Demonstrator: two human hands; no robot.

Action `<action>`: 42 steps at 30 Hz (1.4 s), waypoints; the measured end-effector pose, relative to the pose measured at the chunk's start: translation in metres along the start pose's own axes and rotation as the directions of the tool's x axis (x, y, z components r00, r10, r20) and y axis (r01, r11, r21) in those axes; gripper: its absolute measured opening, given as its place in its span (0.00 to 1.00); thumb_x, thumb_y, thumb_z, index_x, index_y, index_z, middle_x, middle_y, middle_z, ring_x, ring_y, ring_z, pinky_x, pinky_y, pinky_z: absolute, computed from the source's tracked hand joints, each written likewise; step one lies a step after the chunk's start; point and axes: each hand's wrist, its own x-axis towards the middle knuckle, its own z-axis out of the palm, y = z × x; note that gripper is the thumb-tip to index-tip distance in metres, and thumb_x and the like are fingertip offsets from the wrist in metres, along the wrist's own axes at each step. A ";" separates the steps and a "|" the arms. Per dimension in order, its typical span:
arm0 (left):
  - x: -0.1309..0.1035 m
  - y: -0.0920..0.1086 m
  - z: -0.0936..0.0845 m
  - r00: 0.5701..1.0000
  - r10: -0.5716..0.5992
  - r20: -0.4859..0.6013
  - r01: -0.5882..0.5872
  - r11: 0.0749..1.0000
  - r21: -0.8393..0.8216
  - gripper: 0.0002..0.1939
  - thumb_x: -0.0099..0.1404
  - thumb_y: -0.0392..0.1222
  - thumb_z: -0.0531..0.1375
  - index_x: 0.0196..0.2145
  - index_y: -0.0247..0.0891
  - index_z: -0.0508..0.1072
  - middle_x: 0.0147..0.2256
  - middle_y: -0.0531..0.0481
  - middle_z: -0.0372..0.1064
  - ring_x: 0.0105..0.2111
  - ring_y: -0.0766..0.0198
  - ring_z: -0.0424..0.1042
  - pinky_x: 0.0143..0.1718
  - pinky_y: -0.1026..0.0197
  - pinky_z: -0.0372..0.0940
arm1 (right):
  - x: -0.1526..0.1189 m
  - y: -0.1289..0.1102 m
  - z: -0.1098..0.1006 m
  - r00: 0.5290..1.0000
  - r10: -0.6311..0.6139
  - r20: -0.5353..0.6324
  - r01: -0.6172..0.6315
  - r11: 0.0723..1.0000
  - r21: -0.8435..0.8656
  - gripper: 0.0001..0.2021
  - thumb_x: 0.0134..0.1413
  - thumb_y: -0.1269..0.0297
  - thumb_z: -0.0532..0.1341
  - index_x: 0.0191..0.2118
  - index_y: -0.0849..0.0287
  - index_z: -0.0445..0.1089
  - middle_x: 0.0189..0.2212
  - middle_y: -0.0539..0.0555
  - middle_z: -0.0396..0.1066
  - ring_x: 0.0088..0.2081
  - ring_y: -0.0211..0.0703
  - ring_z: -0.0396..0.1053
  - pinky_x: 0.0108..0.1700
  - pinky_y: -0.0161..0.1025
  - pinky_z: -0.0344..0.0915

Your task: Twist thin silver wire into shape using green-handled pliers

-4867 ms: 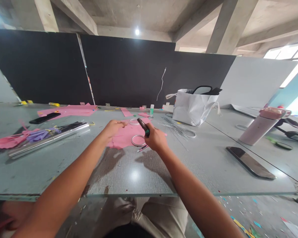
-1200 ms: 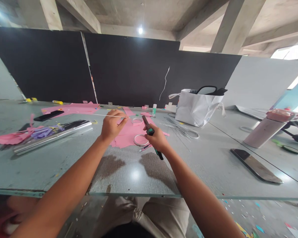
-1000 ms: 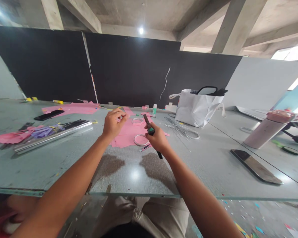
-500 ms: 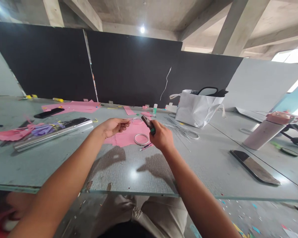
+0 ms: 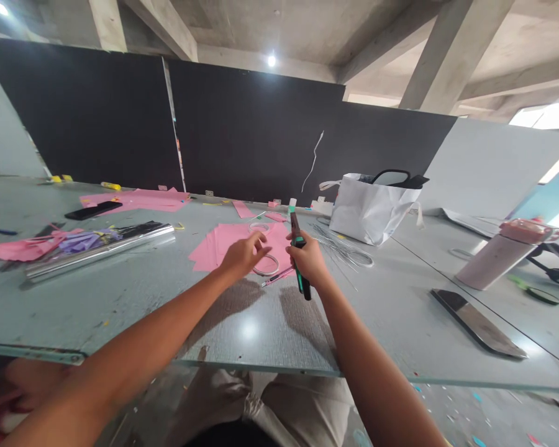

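Black pliers (image 5: pixel 302 282) with bright green accents; plain pink paper sheets (image 5: pixel 205 253); silver-grey wires (image 5: pixel 338 246). The table (image 5: pixel 391 316) is grey with dark specks, the bag (image 5: pixel 366 212) white, the bottle (image 5: pixel 487 257) pale pink, its lid (image 5: pixel 524 231) deeper pink.

L grip (image 5: pixel 242 256) loosely curled, R grip (image 5: pixel 309 256) clenched, arms (image 5: pixel 165 326) fwd.

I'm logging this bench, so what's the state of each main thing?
Pliers: gripped, nose pointing forward
Right hand: closed around them
Left hand: part open, curled
Pink paper: spread flat
Wires: loose, splayed
White bag: upright, open-topped
Silver roll: lying down
Bottle: upright, lid on
Small tube: standing
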 end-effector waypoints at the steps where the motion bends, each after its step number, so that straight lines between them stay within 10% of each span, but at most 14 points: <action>1: 0.004 -0.009 -0.005 0.985 -0.037 -0.170 0.038 0.999 -0.002 0.16 0.62 0.54 0.58 0.41 0.41 0.69 0.28 0.53 0.69 0.23 0.65 0.65 0.27 0.62 0.56 | -0.001 0.001 0.003 0.999 0.010 0.039 -0.011 0.999 0.043 0.14 0.38 0.66 0.55 0.37 0.55 0.64 0.19 0.44 0.61 0.18 0.38 0.59 0.23 0.36 0.58; 4: 0.012 -0.028 -0.029 0.866 0.127 -0.484 -0.083 0.990 0.112 0.19 0.60 0.49 0.62 0.48 0.41 0.67 0.33 0.50 0.68 0.31 0.62 0.66 0.34 0.59 0.60 | -0.003 0.002 0.011 0.996 -0.021 0.091 0.016 0.998 0.054 0.14 0.36 0.65 0.56 0.36 0.56 0.65 0.19 0.44 0.61 0.18 0.38 0.59 0.24 0.36 0.58; 7: 0.014 -0.028 -0.048 0.804 0.336 -0.491 -0.177 0.923 0.342 0.12 0.59 0.49 0.64 0.40 0.44 0.74 0.35 0.49 0.68 0.37 0.58 0.65 0.44 0.53 0.56 | -0.007 0.002 0.017 0.991 -0.067 0.118 0.065 0.998 0.022 0.14 0.36 0.65 0.56 0.35 0.55 0.65 0.21 0.45 0.62 0.21 0.38 0.61 0.26 0.36 0.59; 24: 0.009 -0.007 -0.055 0.811 0.445 -0.380 -0.310 0.877 0.367 0.13 0.66 0.51 0.57 0.28 0.48 0.78 0.31 0.54 0.77 0.33 0.60 0.70 0.48 0.48 0.51 | -0.016 -0.012 0.019 0.988 -0.147 0.054 0.149 0.988 -0.043 0.15 0.37 0.67 0.55 0.37 0.56 0.67 0.25 0.47 0.65 0.26 0.40 0.61 0.31 0.36 0.58; 42: 0.011 -0.008 -0.050 0.696 0.467 -0.546 -0.332 0.883 0.332 0.05 0.63 0.42 0.62 0.29 0.43 0.73 0.29 0.56 0.75 0.27 0.65 0.70 0.42 0.54 0.54 | -0.017 -0.011 0.028 0.976 -0.215 0.034 0.214 0.976 0.040 0.18 0.37 0.69 0.54 0.40 0.58 0.66 0.28 0.48 0.67 0.30 0.41 0.64 0.36 0.39 0.60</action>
